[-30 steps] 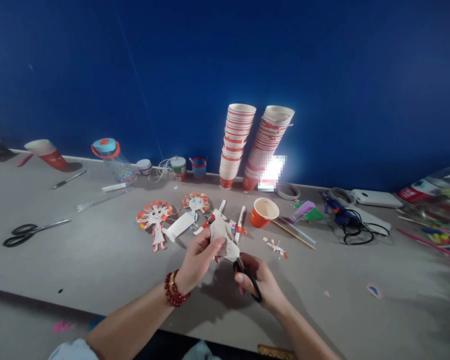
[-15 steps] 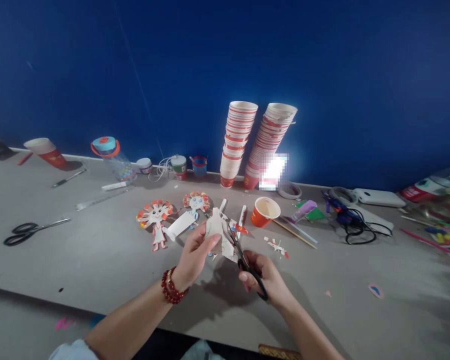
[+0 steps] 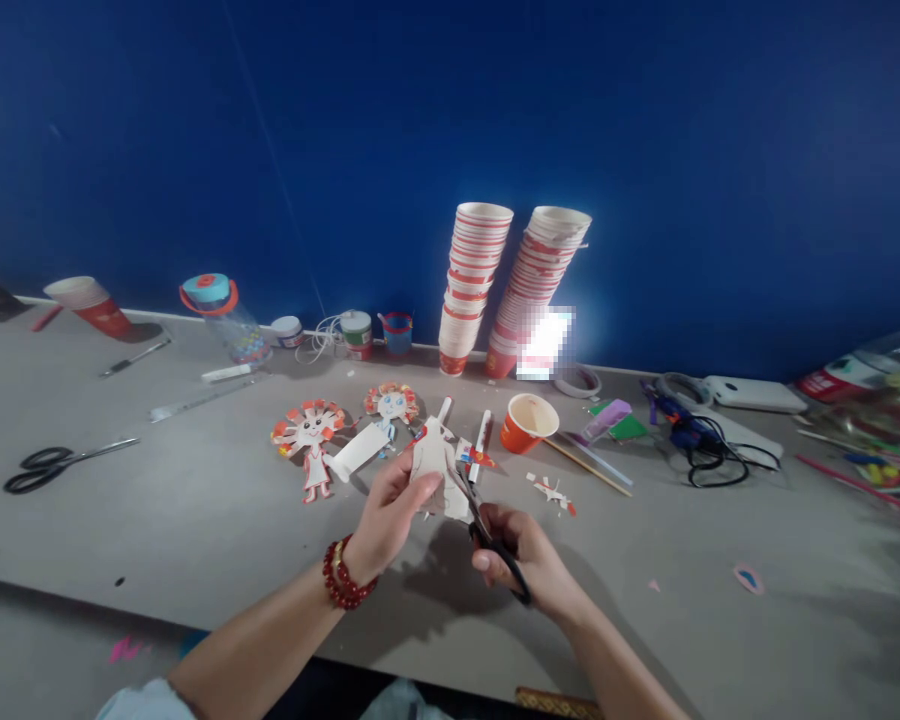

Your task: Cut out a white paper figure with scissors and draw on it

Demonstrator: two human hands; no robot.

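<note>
Between thumb and fingers, my left hand (image 3: 391, 503) pinches a white paper piece (image 3: 433, 452) with a pencil-like outline drawn on it. My right hand (image 3: 525, 552) is closed round the black handles of a pair of scissors (image 3: 498, 548), whose blades meet the right edge of the paper. Just left of the paper lie two paper dolls with fringed orange-and-white heads, a red-and-white one (image 3: 313, 450) and a blue-eyed one (image 3: 391, 408). Beyond my hands are a marker (image 3: 483, 436) and an orange paper cup (image 3: 521, 432).
Two tall stacks of paper cups (image 3: 474, 290) stand against the blue wall. A second pair of scissors (image 3: 54, 466) lies at left. Paper scraps (image 3: 551, 492), a wooden stick (image 3: 596, 468) and a glue gun with its cord (image 3: 682, 425) are at right.
The scissors and my right hand have shifted slightly left along the paper's edge. The paper has turned a little, showing more of its drawn outline. My left hand keeps its hold.
</note>
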